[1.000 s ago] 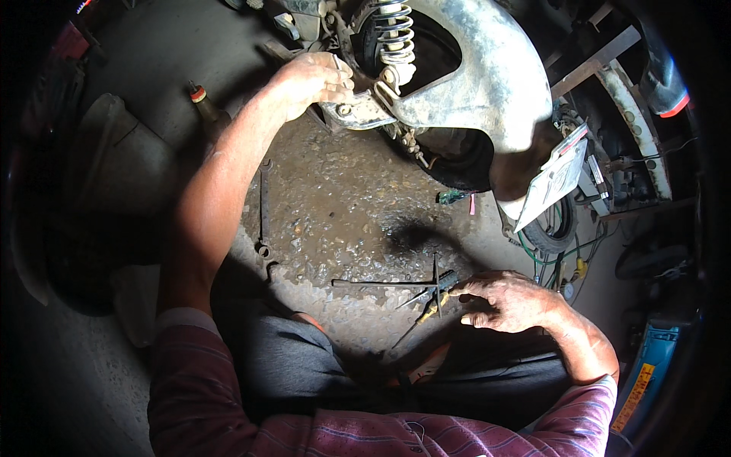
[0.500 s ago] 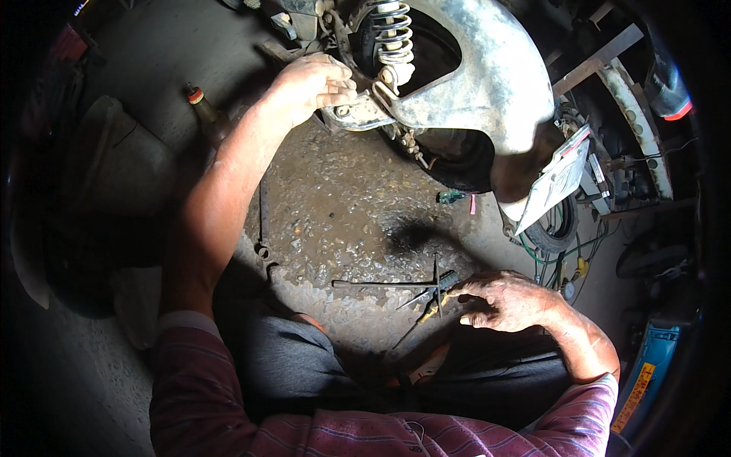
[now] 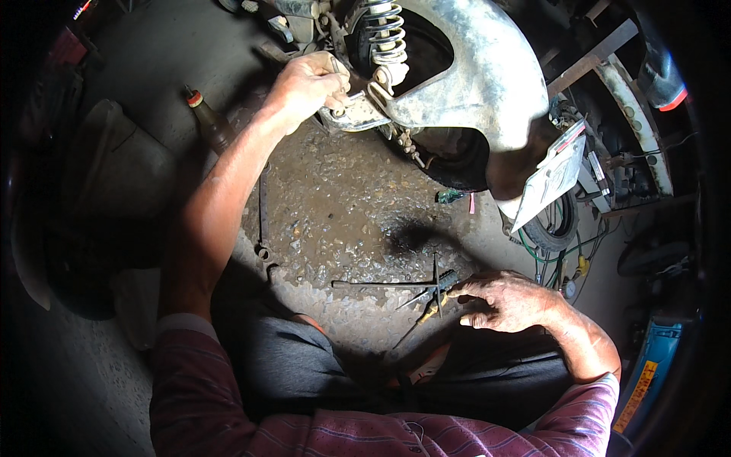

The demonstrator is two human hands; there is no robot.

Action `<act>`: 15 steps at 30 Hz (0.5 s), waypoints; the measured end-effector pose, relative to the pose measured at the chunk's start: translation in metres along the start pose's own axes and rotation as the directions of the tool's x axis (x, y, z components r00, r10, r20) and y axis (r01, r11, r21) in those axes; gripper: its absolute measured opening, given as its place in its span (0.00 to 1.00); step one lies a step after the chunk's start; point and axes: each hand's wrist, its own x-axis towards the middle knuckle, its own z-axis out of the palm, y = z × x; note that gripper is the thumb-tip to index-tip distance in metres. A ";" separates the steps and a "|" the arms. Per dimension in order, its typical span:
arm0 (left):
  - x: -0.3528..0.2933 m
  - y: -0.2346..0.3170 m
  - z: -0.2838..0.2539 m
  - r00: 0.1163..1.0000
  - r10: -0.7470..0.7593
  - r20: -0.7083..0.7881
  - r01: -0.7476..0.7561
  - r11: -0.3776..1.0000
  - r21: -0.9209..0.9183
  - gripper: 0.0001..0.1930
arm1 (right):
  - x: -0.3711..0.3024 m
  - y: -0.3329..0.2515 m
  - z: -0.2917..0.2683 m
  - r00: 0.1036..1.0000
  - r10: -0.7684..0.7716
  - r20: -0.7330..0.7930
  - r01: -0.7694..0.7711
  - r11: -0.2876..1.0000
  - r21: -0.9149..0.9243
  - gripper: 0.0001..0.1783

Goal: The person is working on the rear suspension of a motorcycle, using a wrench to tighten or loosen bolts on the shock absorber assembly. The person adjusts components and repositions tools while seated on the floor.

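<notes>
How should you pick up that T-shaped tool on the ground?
Grip the T-shaped tool by its crossbar, probably from the right: the crossbar lies near the right hand, while the long shaft points left.

At top centre, the pale wheel cover (image 3: 509,84) is smooth, scuffed and shiny, beside a glossy metal coil spring (image 3: 388,36) and a worn metal bracket (image 3: 362,114). The T-shaped tool (image 3: 381,285) is matt metal, the mid-frame floor (image 3: 327,183) rough and wet-looking. The striped shirt (image 3: 343,433) is cloth.
</notes>
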 end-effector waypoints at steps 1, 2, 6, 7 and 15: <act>-0.002 0.000 0.002 0.998 0.055 0.024 -0.057 0.994 0.096 0.02 | 0.000 0.000 0.000 1.000 0.012 0.012 -0.012 1.000 0.005 0.28; -0.004 0.000 0.003 0.992 0.111 0.051 -0.119 0.977 0.179 0.02 | -0.001 0.000 0.000 1.000 0.010 0.015 -0.010 1.000 0.008 0.28; -0.005 -0.001 0.003 0.981 0.176 0.085 -0.189 0.962 0.195 0.01 | -0.001 0.001 -0.001 1.000 -0.018 0.004 0.018 1.000 -0.009 0.27; -0.004 0.000 0.001 0.979 0.162 0.126 -0.173 0.982 0.081 0.01 | -0.002 0.001 0.000 1.000 0.007 0.012 -0.008 1.000 0.015 0.27; -0.046 0.000 0.045 0.753 0.618 0.227 -0.525 0.355 0.773 0.06 | 0.000 0.000 0.001 1.000 0.011 0.025 -0.011 1.000 -0.006 0.27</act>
